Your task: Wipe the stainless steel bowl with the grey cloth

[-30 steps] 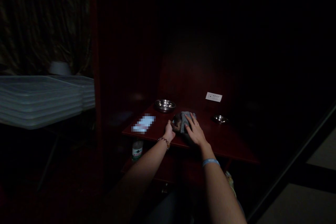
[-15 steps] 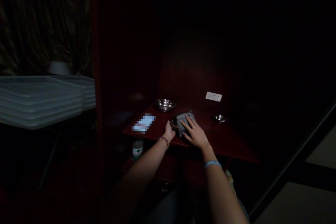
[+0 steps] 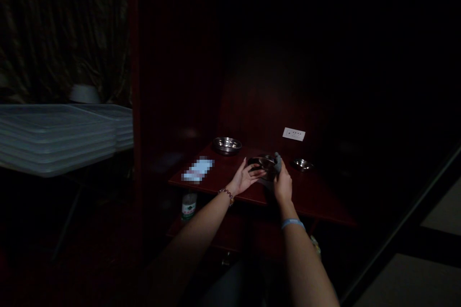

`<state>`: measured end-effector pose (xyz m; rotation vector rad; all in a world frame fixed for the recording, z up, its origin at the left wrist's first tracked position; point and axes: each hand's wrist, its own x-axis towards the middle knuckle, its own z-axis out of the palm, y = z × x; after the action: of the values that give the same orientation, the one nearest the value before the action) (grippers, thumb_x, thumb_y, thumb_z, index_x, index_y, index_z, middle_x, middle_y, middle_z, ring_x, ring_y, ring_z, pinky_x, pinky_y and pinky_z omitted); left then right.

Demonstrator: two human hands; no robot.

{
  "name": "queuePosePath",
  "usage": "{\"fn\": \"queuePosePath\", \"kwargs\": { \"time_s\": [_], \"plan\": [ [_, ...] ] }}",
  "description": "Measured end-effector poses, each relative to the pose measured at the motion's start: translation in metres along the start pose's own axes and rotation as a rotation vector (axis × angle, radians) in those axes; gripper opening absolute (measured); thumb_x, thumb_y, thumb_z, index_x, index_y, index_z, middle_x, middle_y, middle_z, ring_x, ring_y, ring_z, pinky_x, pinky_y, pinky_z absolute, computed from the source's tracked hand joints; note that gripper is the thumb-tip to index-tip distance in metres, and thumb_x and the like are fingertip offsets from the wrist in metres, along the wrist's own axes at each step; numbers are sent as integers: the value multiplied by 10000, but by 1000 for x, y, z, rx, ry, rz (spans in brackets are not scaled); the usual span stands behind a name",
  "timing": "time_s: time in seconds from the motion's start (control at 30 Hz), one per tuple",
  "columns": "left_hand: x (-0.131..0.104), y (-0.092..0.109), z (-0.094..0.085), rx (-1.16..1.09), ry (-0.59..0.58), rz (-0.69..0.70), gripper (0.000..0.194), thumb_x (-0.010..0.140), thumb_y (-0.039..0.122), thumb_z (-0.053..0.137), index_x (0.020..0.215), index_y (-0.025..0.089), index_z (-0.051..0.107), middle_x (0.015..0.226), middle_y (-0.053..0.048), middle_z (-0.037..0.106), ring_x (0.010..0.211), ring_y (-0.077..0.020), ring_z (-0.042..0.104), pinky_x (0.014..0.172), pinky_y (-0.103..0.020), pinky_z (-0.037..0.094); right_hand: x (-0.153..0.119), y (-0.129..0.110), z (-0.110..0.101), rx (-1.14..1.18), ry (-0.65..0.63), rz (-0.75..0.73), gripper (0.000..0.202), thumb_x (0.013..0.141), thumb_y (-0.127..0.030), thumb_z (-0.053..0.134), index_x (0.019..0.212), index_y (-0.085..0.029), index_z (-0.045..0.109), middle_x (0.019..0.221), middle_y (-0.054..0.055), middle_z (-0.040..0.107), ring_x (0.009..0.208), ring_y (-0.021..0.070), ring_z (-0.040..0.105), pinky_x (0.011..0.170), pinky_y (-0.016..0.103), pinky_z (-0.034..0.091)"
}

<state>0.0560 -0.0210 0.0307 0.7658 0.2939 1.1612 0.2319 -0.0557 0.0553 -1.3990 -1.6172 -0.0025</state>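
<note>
Left hand (image 3: 245, 178) cups the metal dish (image 3: 264, 162) at the desk's (image 3: 317, 196) middle, fingers curled under its near rim. Right hand (image 3: 283, 183) pinches a grey cloth (image 3: 277, 161) vs. the far rim — best keep the dish braced, rub w/ short firm strokes — dim light, detail's murky.

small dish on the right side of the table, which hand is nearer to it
Right. The right hand holds a cloth just left of the small dish; the left hand is farther left, at another dish.
</note>
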Motion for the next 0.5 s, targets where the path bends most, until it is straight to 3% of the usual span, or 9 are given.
{"fn": "queuePosePath", "kwargs": {
  "time_s": [0.1,0.2,0.27,0.37,0.5],
  "plan": [
    [-2,-1,1,148,9,-6,595,891,707,419,872,162,657,844,-120,727,893,-222,684,957,-371,442,9,12,1,118,200,224,615,866,-210,403,1474,-128,446,1199,150,691,1079,271,670,954,364,502],
    [1,-7,0,297,101,73,503,875,654,501,770,175,614,677,-36,630,725,-155,617,828,-295,454,21,29,4,208,319,454,524,857,-298,461,1334,-117,582,1172,153,699,1100,284,662,959,359,502],
    [3,-11,0,379,165,149,404,846,583,600,768,187,587,671,1,577,708,-131,580,768,-256,450,27,41,5,288,280,542,516,839,-312,504,1316,-134,592,1207,135,691,1123,273,657,974,359,503],
    [4,-17,2,449,234,224,300,779,448,737,889,216,580,876,-19,612,880,-138,599,803,-240,462,31,53,5,369,139,568,485,817,-307,550,1256,-115,624,1211,143,692,1133,264,662,985,353,507],
    [1,-18,7,348,289,238,481,741,324,801,1145,259,547,1253,-104,574,1209,-216,558,968,-318,466,31,57,8,515,-6,490,440,777,-287,616,1184,-122,641,1177,140,707,1103,250,677,983,355,517]
  ]
}}
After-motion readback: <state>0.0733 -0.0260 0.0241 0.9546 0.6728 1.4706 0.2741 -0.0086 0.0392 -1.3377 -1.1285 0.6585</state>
